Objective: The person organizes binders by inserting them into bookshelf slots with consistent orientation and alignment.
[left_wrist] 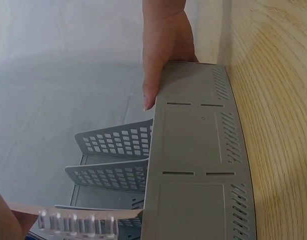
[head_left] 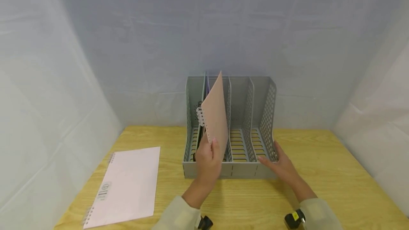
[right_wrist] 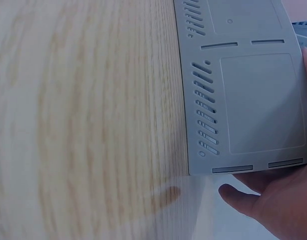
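My left hand (head_left: 209, 157) grips a pink spiral notebook (head_left: 217, 113) by its lower spiral side, thumb on the cover. The notebook stands upright and tilted over the left half of a grey file rack (head_left: 207, 170); how deep its lower edge reaches is hidden by the hand. In the left wrist view its clear coil (left_wrist: 78, 225) shows close up. My right hand (head_left: 284, 166) holds the rack's front right corner, thumb over the front lip and fingers along the side wall. Behind the notebook, thin notebooks with teal and purple edges (head_left: 204, 84) stand in the rack, partly hidden.
Another pale pink spiral notebook (head_left: 127, 187) lies flat on the wooden table (head_left: 249, 205), left of the rack. Perforated dividers (head_left: 250, 113) separate the rack's compartments. White sheeting (head_left: 153, 45) hangs behind and on both sides.
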A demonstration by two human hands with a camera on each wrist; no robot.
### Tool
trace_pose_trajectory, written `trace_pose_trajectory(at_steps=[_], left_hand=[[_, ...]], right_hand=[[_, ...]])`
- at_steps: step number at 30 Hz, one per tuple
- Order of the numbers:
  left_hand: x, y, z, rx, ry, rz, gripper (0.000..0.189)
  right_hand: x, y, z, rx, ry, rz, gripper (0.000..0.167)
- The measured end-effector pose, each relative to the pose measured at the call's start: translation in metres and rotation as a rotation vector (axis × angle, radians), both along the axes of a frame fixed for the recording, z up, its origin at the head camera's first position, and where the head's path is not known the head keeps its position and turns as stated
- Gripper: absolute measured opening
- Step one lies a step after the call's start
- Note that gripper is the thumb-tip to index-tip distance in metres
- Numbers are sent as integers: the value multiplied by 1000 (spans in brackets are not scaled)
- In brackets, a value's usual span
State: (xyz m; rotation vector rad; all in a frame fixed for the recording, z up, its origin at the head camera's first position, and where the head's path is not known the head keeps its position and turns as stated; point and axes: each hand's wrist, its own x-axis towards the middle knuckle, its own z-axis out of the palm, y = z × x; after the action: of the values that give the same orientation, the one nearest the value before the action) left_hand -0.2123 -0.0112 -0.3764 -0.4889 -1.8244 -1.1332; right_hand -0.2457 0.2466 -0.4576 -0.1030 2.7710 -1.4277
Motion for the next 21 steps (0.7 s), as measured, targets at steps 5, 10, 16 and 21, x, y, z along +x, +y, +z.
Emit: trace_pose_trajectory(at_steps=[5,10,16,21], left_hand=[[2,3,2,-8,-54,4,35],[2,4,2,-24,-93,-9,36],[-3,6,3,-51,-60,-4,37],[-5,9,4,-75,-57,-7,34]], right_hand=[[-1,0,0,-1,-4,5,102],[-1,0,-1,1,2,0,102],[-2,-1,-1,1,3,2,102],[-1,0,-2,-5,2,6,102]])
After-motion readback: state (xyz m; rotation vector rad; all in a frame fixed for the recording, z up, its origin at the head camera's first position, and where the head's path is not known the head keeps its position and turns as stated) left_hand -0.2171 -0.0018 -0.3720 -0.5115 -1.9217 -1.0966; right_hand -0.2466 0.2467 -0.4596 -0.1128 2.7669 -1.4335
